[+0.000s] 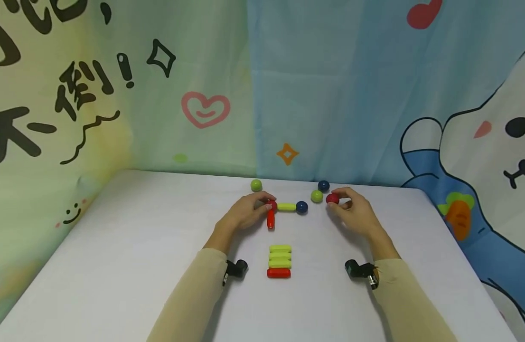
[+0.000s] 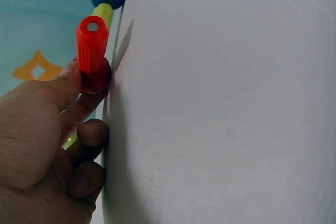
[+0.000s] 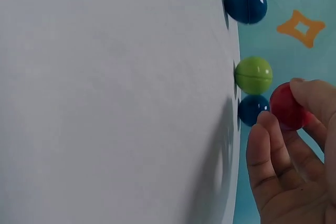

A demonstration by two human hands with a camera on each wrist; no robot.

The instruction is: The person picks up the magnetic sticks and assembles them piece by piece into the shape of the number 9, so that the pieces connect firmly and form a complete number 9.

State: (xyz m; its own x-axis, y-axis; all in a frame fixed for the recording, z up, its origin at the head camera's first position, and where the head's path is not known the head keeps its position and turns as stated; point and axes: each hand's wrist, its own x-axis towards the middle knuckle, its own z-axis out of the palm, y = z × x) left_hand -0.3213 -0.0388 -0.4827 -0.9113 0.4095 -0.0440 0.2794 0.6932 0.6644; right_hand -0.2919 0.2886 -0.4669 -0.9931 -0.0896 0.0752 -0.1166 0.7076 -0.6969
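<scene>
My left hand (image 1: 247, 211) pinches a red ball (image 2: 95, 81) between thumb and fingers. From that ball a red rod (image 1: 270, 220) points toward me, with a hole in its end visible in the left wrist view. A yellow-green rod (image 1: 286, 207) runs right from the same ball to a dark blue ball (image 1: 302, 207). To the right, my right hand (image 1: 357, 214) holds a second red ball (image 3: 287, 106) between thumb and fingers, seemingly lifted off the table. Close by it are a green ball (image 1: 316, 196) and another dark blue ball (image 1: 323, 186).
Another green ball (image 1: 256, 185) lies near the table's back edge, beyond my left hand. Between my forearms, several yellow-green rods (image 1: 280, 256) lie side by side, with a red rod (image 1: 278, 273) nearest me. A printed curtain (image 1: 331, 95) hangs behind the white table (image 1: 138, 251).
</scene>
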